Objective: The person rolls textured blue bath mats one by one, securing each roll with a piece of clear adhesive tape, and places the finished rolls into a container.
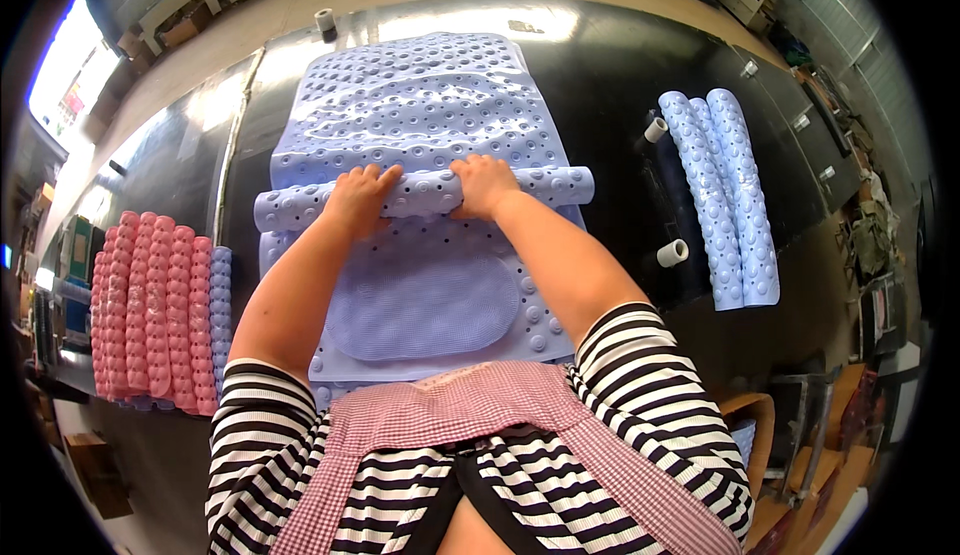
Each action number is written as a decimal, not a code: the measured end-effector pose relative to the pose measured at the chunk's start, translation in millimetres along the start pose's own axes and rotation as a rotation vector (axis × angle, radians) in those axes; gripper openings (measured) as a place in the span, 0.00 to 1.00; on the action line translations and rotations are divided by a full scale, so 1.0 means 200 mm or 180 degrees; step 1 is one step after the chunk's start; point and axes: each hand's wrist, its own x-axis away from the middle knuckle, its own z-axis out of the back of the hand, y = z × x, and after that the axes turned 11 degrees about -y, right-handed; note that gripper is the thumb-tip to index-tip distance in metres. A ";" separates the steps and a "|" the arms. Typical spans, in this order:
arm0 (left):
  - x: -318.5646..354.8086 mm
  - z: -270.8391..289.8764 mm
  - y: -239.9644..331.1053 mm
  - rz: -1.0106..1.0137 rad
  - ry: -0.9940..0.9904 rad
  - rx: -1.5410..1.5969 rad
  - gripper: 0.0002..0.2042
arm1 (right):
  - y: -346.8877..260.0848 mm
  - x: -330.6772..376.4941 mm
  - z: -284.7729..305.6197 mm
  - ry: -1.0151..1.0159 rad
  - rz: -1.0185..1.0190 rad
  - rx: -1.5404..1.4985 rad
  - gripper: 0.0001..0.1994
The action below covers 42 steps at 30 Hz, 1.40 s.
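Note:
A light-blue bath mat (415, 120) covered in suction cups lies on the dark table in front of me. Part of it is wound into a roll (428, 195) that runs crosswise over the flat blue layers. My left hand (360, 198) is closed over the left half of this roll, fingers on top. My right hand (486, 185) grips it the same way, a short gap further right. Nearer to my body, a flat blue mat with an oval mesh panel (425, 300) lies beneath my forearms. The undersides of both hands are hidden.
Several pink rolled mats (155, 305) stand side by side at the left, with a blue roll (221, 305) beside them. At the right lie several blue rolls (705, 200). Small white rolls (672, 253) sit between them and me. The black table's (610, 75) far edge curves behind.

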 end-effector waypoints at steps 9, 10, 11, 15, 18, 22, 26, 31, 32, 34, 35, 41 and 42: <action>0.85 -0.11 0.44 -0.0132 0.0120 0.0528 0.39 | -0.28 0.84 -0.08 0.0197 0.0818 -0.0064 0.35; 0.94 -0.18 0.50 -0.0100 -0.0039 0.0727 0.37 | -0.30 0.92 -0.15 -0.0015 0.0878 -0.0193 0.33; 1.00 -0.25 0.53 -0.0103 0.0086 0.0654 0.34 | -0.32 0.97 -0.25 -0.0167 0.0829 -0.0229 0.35; 1.01 -0.23 0.58 -0.0040 -0.0205 0.0828 0.33 | -0.33 1.01 -0.29 -0.0243 0.0654 -0.0350 0.38; 0.92 -0.17 0.49 -0.0151 -0.0347 0.1104 0.40 | -0.28 0.91 -0.25 -0.0089 0.0662 -0.0408 0.41; 0.72 -0.08 0.28 -0.0499 -0.0289 0.1530 0.43 | -0.18 0.67 -0.10 -0.0431 0.0927 -0.1541 0.40; 0.42 -0.02 0.07 -0.0016 -0.0657 0.1884 0.23 | -0.09 0.54 -0.11 -0.0512 0.0384 -0.0886 0.34; 0.30 -0.07 0.03 0.0695 -0.0232 0.1712 0.17 | -0.23 0.66 -0.30 0.1097 0.0844 -0.0226 0.44; 0.30 -0.08 0.03 0.0687 -0.0240 0.1713 0.17 | -0.23 0.65 -0.29 0.1093 0.0833 -0.0229 0.44; 0.27 -0.09 0.03 0.0936 -0.0072 0.1875 0.15 | -0.24 0.60 -0.26 0.0789 0.0644 -0.0171 0.49; 0.23 -0.09 0.05 0.0762 0.0058 0.1827 0.16 | -0.20 0.56 -0.28 0.0764 0.0598 -0.0068 0.53; 0.41 -0.11 0.10 0.0092 0.0007 0.1071 0.34 | -0.18 0.40 -0.21 0.0318 0.0548 -0.0050 0.51; 0.44 -0.15 0.09 0.0181 0.0187 0.1011 0.37 | -0.20 0.37 -0.19 0.0250 0.0580 0.0018 0.48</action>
